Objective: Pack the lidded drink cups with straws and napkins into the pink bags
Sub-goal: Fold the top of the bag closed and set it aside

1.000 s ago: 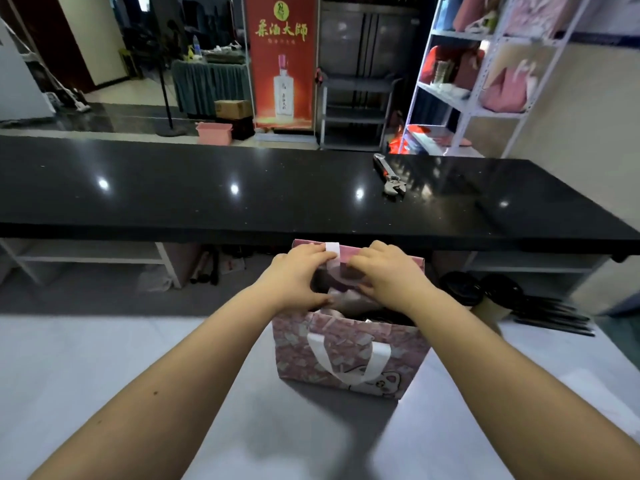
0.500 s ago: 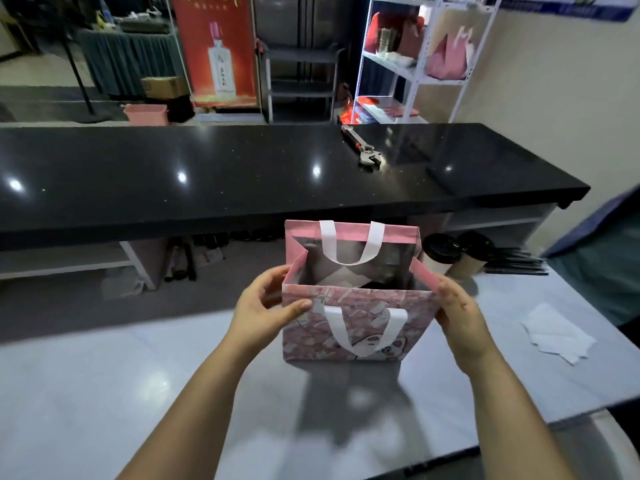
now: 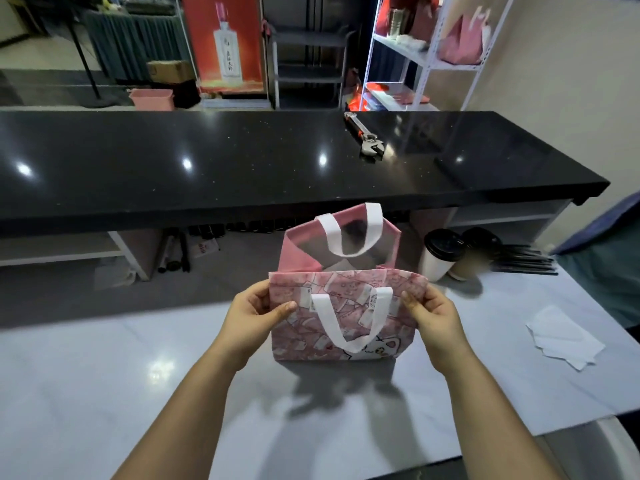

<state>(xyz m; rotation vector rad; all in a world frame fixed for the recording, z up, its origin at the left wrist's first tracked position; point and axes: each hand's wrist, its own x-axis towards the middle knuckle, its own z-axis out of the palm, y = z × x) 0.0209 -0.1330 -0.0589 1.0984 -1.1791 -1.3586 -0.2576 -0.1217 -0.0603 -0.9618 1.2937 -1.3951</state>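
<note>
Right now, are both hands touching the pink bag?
Touching. The head view shows the left hand pinching the pink bag at its top left corner, thumb on the front, and the right hand pinching the top right corner.

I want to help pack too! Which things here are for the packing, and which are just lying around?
For the packing: bag, cups, straws, napkins.
Just lying around: wrench, pink bin, box.
</note>
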